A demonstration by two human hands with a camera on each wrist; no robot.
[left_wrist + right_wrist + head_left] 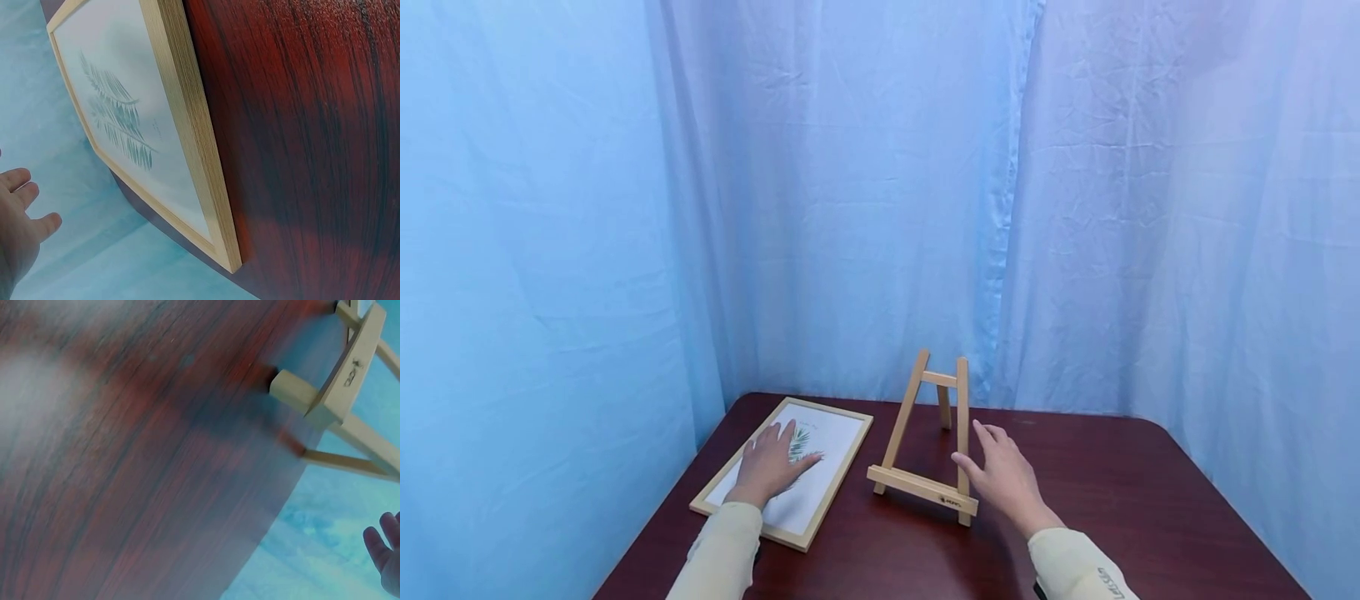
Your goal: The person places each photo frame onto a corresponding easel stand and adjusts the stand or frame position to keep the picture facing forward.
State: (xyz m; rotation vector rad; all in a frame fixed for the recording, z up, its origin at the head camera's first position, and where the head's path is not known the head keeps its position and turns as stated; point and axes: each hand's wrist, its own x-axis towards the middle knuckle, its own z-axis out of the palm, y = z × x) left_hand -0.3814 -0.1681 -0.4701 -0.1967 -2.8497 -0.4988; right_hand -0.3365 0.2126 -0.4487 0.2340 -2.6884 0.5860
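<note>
A picture in a light wood frame (840, 479) lies flat at the left of the table, with a green leaf print on white. Over it hovers my left hand (771, 463), fingers spread; the left wrist view shows a gap between that hand (24, 219) and the framed picture (199, 131). Right of the picture stands a small wooden easel (917, 486), upright, with a dark mark on its ledge. My right hand (1006, 477) is beside the easel's right leg, fingers extended and holding nothing. In the right wrist view the hand (389, 553) appears apart from the easel (350, 375).
The dark red-brown wooden table (1097, 475) has rounded back corners. Light blue curtains (880, 192) hang close behind it and along both sides.
</note>
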